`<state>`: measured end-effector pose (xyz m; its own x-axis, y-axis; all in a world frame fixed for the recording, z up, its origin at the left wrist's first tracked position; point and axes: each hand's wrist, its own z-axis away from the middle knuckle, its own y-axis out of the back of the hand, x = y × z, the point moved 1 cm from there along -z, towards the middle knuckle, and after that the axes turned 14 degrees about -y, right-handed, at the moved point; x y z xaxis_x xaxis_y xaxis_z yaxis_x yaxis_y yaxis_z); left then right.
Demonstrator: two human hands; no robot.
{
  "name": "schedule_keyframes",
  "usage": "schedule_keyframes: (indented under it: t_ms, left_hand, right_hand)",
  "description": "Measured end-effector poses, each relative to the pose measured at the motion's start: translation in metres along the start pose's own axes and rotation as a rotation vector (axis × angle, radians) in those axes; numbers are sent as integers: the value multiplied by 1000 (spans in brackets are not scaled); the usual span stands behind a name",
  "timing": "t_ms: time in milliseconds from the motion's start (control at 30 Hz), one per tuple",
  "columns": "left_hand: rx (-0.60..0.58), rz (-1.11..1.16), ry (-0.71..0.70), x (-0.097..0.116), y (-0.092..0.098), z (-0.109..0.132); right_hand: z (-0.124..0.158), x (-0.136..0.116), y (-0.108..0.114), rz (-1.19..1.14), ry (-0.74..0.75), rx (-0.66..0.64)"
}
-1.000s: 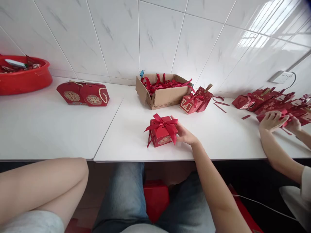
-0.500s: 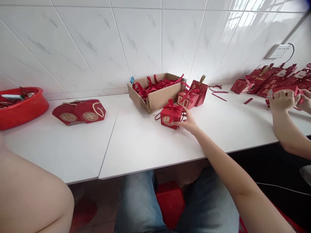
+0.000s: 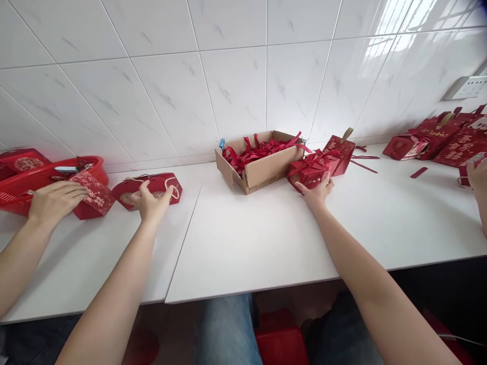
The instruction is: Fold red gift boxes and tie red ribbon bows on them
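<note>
My left hand (image 3: pixel 152 204), fingers spread, reaches to the front of a red gift box (image 3: pixel 162 183) with gold round emblems and cream cord handles. I cannot tell whether it touches the box; nothing is gripped. My right hand (image 3: pixel 317 192) is closed around the side of a small red gift box (image 3: pixel 304 175) tied with a ribbon bow. That box sits against another bow-tied box (image 3: pixel 332 161) and a taller red box (image 3: pixel 344 147) with a gold loop. Some fingers of my right hand are hidden behind the box.
A cardboard box (image 3: pixel 266 170) of red ribbons stands by the tiled wall. At left, a co-worker's hand (image 3: pixel 57 203) touches a patterned red box (image 3: pixel 95 197) beside a red basin (image 3: pixel 101 170). More red boxes (image 3: pixel 437 139) and another person's hand (image 3: pixel 480 177) are at right.
My left hand has come into view at the corded gift box. My right hand has pushed the small box back beside the other bow-tied one. A co-worker's hand and patterned box appear at left.
</note>
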<state>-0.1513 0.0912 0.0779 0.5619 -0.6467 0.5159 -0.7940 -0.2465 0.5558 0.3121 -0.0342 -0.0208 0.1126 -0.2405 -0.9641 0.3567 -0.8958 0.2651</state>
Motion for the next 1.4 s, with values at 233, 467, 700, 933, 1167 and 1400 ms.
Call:
schedule_keyframes:
  t_ms: [233, 467, 700, 933, 1167, 1400]
  left_hand:
    - [46, -474, 446, -16, -33, -14]
    - [74, -426, 212, -20, -36, 0]
    - [127, -237, -74, -29, -51, 16]
    - [227, -30, -337, 9, -54, 17]
    - [-275, 348, -510, 67, -78, 47]
    - [-395, 470, -570, 71, -94, 55]
  right_hand:
    - [12, 0, 2, -4, 134, 26]
    - [12, -1, 6, -10, 297, 82]
    - [45, -47, 12, -2, 737, 140]
    - [91, -119, -53, 252, 689, -258]
    - [88, -138, -78, 116, 481, -365]
    - [86, -189, 4, -831, 461, -212]
